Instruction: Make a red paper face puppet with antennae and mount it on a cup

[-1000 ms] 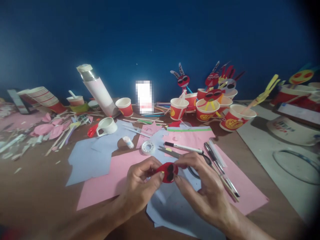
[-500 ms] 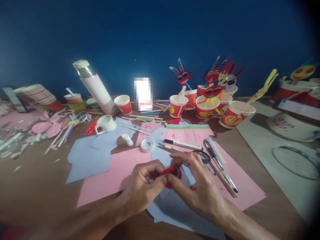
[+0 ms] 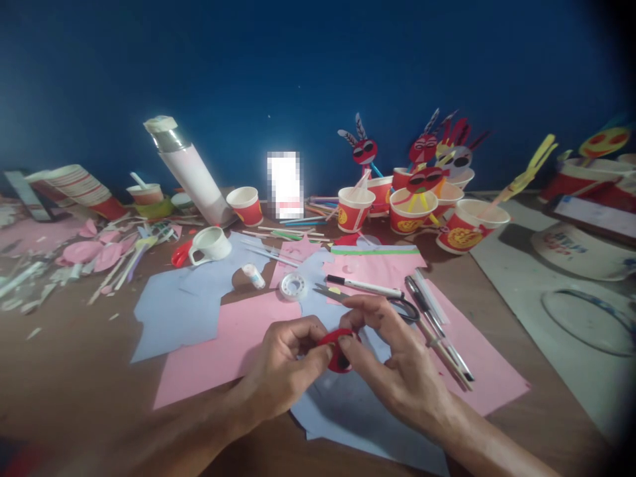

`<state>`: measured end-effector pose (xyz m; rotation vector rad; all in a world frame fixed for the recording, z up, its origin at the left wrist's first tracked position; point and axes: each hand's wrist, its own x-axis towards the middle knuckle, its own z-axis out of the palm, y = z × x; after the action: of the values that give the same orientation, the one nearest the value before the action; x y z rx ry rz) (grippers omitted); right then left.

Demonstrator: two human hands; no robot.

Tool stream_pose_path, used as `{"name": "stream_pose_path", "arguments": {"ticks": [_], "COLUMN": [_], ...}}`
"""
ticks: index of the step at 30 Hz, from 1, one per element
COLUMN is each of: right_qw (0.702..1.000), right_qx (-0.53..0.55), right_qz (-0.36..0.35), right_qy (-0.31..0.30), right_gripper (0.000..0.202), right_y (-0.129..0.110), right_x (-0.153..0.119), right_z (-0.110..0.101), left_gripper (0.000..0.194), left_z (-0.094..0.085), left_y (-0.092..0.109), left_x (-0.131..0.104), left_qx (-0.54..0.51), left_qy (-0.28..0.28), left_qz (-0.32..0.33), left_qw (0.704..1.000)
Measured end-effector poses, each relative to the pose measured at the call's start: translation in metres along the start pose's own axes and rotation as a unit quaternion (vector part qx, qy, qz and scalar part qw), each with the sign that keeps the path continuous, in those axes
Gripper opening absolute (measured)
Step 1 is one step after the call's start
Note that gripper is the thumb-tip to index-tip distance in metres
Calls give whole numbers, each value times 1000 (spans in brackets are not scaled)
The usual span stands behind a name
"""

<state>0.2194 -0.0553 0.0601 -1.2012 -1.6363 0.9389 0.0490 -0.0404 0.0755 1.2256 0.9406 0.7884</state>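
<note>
A small red paper cutout (image 3: 336,359) with black shapes on it is held above the blue and pink sheets. My left hand (image 3: 288,361) pinches its left edge between thumb and fingers. From the right, my right hand (image 3: 397,364) presses its thumb on the front of the cutout, fingers behind the upper edge. Part of the cutout is hidden by my thumbs. Just beyond my hands lie scissors (image 3: 410,309), a black-capped marker (image 3: 365,286) and a white tape roll (image 3: 293,287).
Pens (image 3: 432,315) and sticks lie to the right on pink paper (image 3: 491,377). A glue stick (image 3: 253,275), a white mug (image 3: 211,245) and a leaning thermos (image 3: 193,175) stand further back. Red paper cups (image 3: 460,228) with paper puppets (image 3: 365,152) line the wall. Paper scraps (image 3: 82,253) cover the left.
The red cutout has tilted so its black shape faces differently. My right thumb has moved up onto its face, and the left hand keeps its pinch.
</note>
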Motion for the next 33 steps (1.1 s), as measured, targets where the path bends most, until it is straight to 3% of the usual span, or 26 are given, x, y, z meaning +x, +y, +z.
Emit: {"name": "stream_pose_path", "arguments": {"ticks": [3,9,20,28,33], "right_qw": [1000,998,996,990,987], "right_qx": [-27,-46,57,96,110], "right_qz": [-11,-32,55,105,114], "right_qy": [-1,-11,-28,-23,-34], "right_gripper": [41,38,39,37,38], "right_y": [0,1,8,2,3], "right_x": [0,0,7,10,10], "right_z": [1,4,2,-1,1], "left_gripper": [17,17,25,26,23], "left_z": [0,3,-9,-12,-11], "left_y": [-2,2,0,0,-3], "left_x": [0,1,1,4,5], "left_qx": [14,23,49,79,77], "left_qy": [5,8,-63,-17,-4], "left_qz": [-8,-30,-75,-103,-79], "left_qw": [1000,999,994,991,994]}}
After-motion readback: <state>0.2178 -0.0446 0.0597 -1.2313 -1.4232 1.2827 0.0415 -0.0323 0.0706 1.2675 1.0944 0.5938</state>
